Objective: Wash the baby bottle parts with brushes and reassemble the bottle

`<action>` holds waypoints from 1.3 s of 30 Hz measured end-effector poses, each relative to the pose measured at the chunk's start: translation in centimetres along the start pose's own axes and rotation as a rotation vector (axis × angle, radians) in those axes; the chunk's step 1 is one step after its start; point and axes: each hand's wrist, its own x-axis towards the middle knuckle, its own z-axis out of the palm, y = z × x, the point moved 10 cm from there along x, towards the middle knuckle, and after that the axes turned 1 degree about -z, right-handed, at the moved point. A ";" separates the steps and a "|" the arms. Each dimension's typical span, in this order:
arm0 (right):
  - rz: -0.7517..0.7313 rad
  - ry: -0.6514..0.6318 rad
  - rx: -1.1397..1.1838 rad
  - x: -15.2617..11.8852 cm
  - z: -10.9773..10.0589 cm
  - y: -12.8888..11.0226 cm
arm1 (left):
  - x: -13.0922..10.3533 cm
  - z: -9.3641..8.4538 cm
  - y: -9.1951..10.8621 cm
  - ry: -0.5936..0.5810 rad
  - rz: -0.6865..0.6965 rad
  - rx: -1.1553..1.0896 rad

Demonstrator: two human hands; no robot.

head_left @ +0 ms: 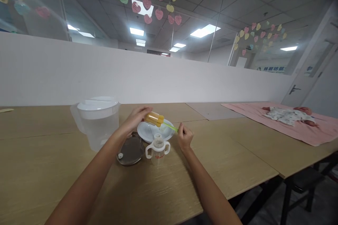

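My left hand (137,117) is closed round a small amber, clear-sided container (154,119) with a yellow end, tilted toward the right. In my right hand (185,135) is a thin bright-green stick (170,126), gripped at its right end; its other end reaches the container's yellow end, and I cannot tell whether it goes inside. Below them stands an uncapped clear baby bottle (157,158) with two white handles, upright on the table. Behind the bottle lies a white plate (142,132), partly covered by the container. A metal kidney dish (132,151) with a small white piece in it sits left of the bottle.
A lidded clear pitcher (99,126) holding water stands left of the dish. On the right, a baby doll (289,115) in patterned clothes lies on a pink cloth (311,135). A dark stool (303,181) stands below the table's (224,168) right edge. A white wall (158,81) runs behind.
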 end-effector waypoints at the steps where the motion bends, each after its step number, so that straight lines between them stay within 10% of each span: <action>1: -0.006 -0.008 -0.020 0.0 0.1 0.0 | -0.3 0.9 -0.2 -0.107 -0.010 0.179; 5: -0.060 -0.049 -0.070 -0.2 0.5 -0.3 | -1.2 2.2 0.8 -0.245 0.162 0.564; 10: 0.001 -0.043 -0.023 -0.1 0.3 0.4 | -2.1 3.1 3.4 -0.305 0.365 0.479; 16: -0.032 -0.052 -0.024 -0.1 0.3 -0.2 | -1.3 1.3 0.8 -0.190 0.057 0.548; 23: -0.303 -0.180 -0.231 -0.8 2.1 -1.9 | -0.6 -1.4 0.9 0.029 0.216 1.268; 30: -0.298 -0.175 -0.321 -0.6 2.0 -1.3 | -0.2 -2.4 -5.1 -0.252 -0.093 1.323; 39: -0.088 -0.264 -0.369 -0.4 2.7 1.4 | 0.5 -2.1 -7.9 -0.218 -0.092 1.221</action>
